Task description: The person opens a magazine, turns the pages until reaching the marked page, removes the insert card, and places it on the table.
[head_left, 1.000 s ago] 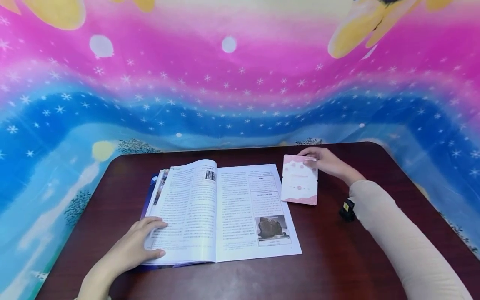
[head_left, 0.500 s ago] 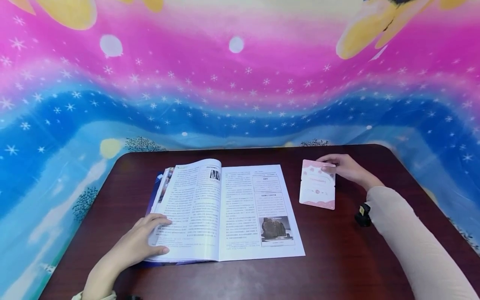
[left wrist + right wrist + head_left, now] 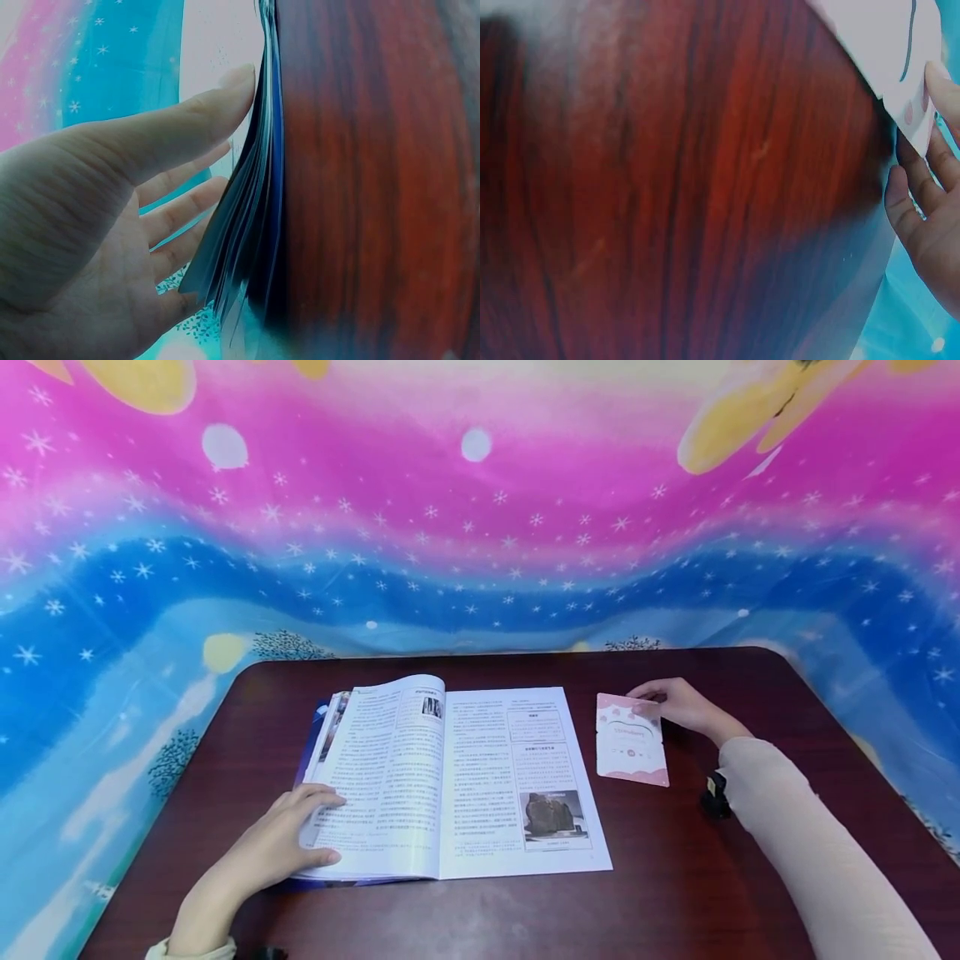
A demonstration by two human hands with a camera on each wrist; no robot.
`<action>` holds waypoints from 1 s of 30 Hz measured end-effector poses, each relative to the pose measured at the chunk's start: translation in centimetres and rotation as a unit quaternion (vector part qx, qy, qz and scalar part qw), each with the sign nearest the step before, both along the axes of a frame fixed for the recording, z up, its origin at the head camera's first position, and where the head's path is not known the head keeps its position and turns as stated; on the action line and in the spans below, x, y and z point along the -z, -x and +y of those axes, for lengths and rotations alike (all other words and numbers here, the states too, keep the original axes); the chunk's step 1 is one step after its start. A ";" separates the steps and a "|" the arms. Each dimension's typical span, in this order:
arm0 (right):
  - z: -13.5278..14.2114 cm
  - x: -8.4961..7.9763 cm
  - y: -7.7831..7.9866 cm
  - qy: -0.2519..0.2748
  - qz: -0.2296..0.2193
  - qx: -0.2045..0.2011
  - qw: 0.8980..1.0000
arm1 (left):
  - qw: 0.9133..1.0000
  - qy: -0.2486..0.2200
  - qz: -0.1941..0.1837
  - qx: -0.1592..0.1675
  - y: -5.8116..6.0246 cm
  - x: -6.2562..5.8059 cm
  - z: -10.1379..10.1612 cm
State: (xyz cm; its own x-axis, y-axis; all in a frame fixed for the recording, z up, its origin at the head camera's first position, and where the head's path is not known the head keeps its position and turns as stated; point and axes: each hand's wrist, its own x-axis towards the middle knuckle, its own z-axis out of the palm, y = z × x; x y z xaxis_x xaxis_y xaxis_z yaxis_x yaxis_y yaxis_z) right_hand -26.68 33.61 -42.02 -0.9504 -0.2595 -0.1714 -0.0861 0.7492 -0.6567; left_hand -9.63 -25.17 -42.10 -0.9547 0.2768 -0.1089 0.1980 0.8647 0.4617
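A magazine (image 3: 487, 777) lies open on the table, its left pages bowed up toward the spine. My left hand (image 3: 281, 839) rests on the lower left page with thumb and fingers spread; the left wrist view has the thumb (image 3: 202, 112) against the page and the page edges (image 3: 247, 217) fanned beside it. To the right of the magazine, my right hand (image 3: 686, 706) pinches a thin pink-and-white card (image 3: 632, 752) by its upper right corner. Printed lettering and small notches in its sides show. In the right wrist view the card (image 3: 889, 45) is cut off by the frame.
The dark red wooden table (image 3: 525, 918) runs back to a colourful cloth backdrop (image 3: 465, 527). A small black device (image 3: 715, 795) sits at the right wrist.
The right hand has drawn the card rightward, away from the magazine's right edge, then slightly lower and closer. The left hand stays on the page. The view has shifted a little.
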 end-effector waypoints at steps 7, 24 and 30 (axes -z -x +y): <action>-0.6 0.1 0.1 -0.006 0.002 -0.007 1.000 | 1.000 -0.001 0.001 0.003 -0.2 -0.2 0.0; -1.0 -0.1 0.3 -0.009 0.028 -0.008 1.000 | 1.000 0.003 -0.013 0.001 -0.2 -0.6 0.3; -1.2 -1.4 -1.3 0.009 0.046 0.029 0.998 | 1.000 0.005 -0.004 0.000 0.3 -0.8 0.9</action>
